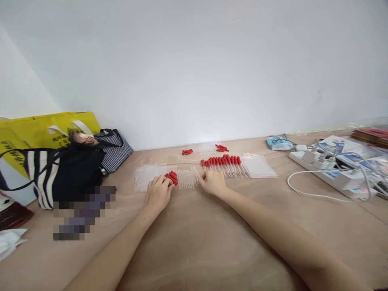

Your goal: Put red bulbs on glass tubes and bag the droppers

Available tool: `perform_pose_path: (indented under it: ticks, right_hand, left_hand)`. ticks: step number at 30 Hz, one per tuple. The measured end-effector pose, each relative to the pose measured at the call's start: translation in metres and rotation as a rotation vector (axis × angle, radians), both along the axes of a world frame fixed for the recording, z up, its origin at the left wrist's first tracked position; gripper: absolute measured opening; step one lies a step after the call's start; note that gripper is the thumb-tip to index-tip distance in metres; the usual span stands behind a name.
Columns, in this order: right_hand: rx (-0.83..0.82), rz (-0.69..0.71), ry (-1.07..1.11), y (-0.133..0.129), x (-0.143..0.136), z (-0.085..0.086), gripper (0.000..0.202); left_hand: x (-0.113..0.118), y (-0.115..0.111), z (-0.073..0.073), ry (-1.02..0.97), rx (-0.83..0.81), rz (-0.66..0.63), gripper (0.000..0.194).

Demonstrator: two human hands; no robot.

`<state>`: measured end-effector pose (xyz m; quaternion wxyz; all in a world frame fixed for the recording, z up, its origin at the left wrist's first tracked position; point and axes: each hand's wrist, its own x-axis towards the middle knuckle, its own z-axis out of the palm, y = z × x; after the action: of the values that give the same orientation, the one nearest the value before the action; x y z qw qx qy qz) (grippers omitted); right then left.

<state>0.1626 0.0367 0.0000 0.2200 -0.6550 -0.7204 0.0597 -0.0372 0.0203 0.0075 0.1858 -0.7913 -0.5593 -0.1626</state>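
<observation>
My left hand (pixel 159 192) has its fingers curled and pinched at the edge of a small pile of red rubber bulbs (pixel 172 177). These lie on several flat clear plastic bags (pixel 148 176). Beside the pile is a row of thin clear tubes (pixel 186 178) laid side by side. My right hand (pixel 214 182) pinches a tube at the right end of this row between thumb and fingers. Just beyond it, assembled droppers (pixel 226 160), clear tubes with red bulbs on top, lie in a slanted row. Their right end meets more clear bags (pixel 259 166).
Near the wall lie more red bulbs (pixel 187 152) and another batch of clear tubes (pixel 207 148). At right are a white power strip (pixel 333 176) with chargers, cables, and a blue pack (pixel 279 143). Bags, including a black-and-white one (pixel 75 173), stand at left.
</observation>
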Motion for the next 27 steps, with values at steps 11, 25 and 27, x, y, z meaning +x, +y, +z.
perform_pose_path:
  ticks: [11, 25, 27]
  right_hand:
    - [0.132, 0.473, 0.063, -0.040, 0.089, -0.011, 0.019]
    - [0.146, 0.418, 0.042, -0.032, 0.082, -0.015, 0.024]
    - [0.139, 0.399, 0.009, -0.032, 0.077, -0.019, 0.017]
  left_hand:
    - [0.041, -0.036, -0.005, -0.281, -0.198, -0.433, 0.009]
    - [0.043, -0.030, -0.014, -0.382, -0.345, -0.450, 0.016]
    - [0.045, -0.029, -0.014, -0.370, -0.321, -0.450, 0.016]
